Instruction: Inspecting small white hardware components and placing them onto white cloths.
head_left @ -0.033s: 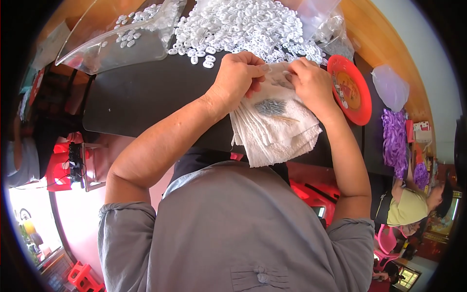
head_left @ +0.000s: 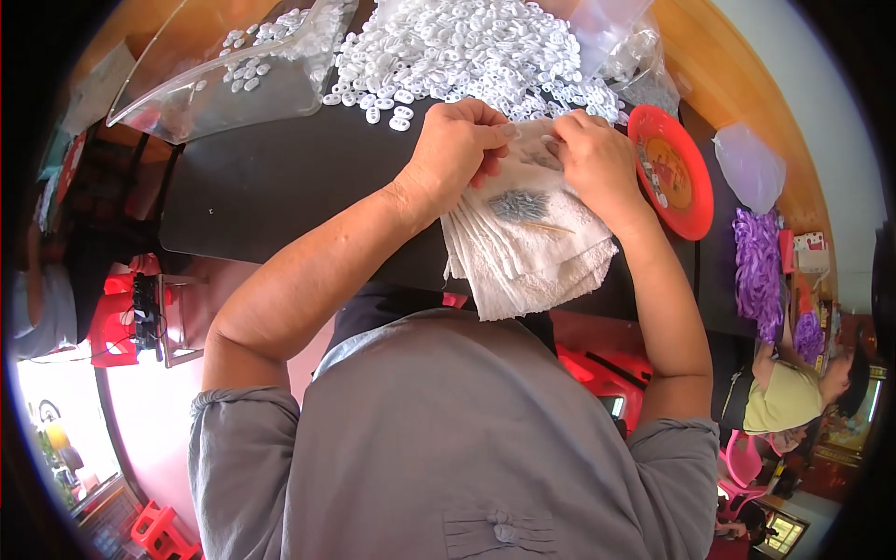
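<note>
A folded whitish cloth (head_left: 523,271) lies at the table's near edge, its lower part hanging over. On it rests a small heap of thin grey pieces (head_left: 519,205), with a slim light stick (head_left: 553,227) beside it. My left hand (head_left: 457,145) is closed in a pinch over the cloth's upper left corner. Opposite it, my right hand (head_left: 597,157) pinches above the upper right part of the cloth. Whatever sits between the fingertips of either hand is too small to make out. Just beyond both hands spreads a large pile of small white oval pieces with holes (head_left: 467,51).
A red plate (head_left: 695,191) with a few small pieces stands right of my right hand. Clear plastic bins (head_left: 205,103) and bags (head_left: 644,70) flank the pile on the dark table (head_left: 280,187). Purple strips (head_left: 758,271) hang at the right. Another person in yellow (head_left: 779,403) sits beyond.
</note>
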`<action>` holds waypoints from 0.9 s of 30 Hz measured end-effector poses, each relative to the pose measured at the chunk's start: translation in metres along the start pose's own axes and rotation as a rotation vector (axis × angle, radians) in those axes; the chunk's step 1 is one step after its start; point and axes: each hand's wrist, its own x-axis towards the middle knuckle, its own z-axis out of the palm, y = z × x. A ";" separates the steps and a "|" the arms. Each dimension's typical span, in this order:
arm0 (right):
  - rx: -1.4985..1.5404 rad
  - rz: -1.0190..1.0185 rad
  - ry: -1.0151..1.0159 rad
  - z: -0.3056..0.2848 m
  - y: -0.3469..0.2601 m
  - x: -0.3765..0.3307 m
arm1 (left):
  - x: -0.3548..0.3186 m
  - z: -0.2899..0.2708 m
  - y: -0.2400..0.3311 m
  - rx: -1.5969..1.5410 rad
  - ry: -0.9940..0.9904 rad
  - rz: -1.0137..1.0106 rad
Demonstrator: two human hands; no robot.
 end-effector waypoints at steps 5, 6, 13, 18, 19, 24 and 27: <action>0.294 0.244 -0.026 -0.005 -0.009 0.005 | -0.002 0.001 0.001 0.012 -0.001 0.018; 0.299 0.245 -0.021 -0.010 -0.012 0.008 | -0.003 0.002 0.003 -0.059 -0.011 0.036; 1.174 0.640 0.021 -0.029 -0.041 0.014 | -0.011 0.002 0.011 -0.106 0.006 0.138; 1.211 0.688 0.062 -0.027 -0.047 0.014 | -0.012 0.003 0.013 -0.035 0.007 0.184; 1.213 0.687 0.061 -0.027 -0.047 0.014 | -0.013 0.002 0.013 -0.017 0.011 0.188; 1.248 0.680 0.077 -0.027 -0.052 0.013 | -0.013 0.003 0.013 0.034 0.015 0.214; 1.253 0.685 0.095 -0.026 -0.054 0.013 | -0.013 0.003 0.013 0.060 0.019 0.226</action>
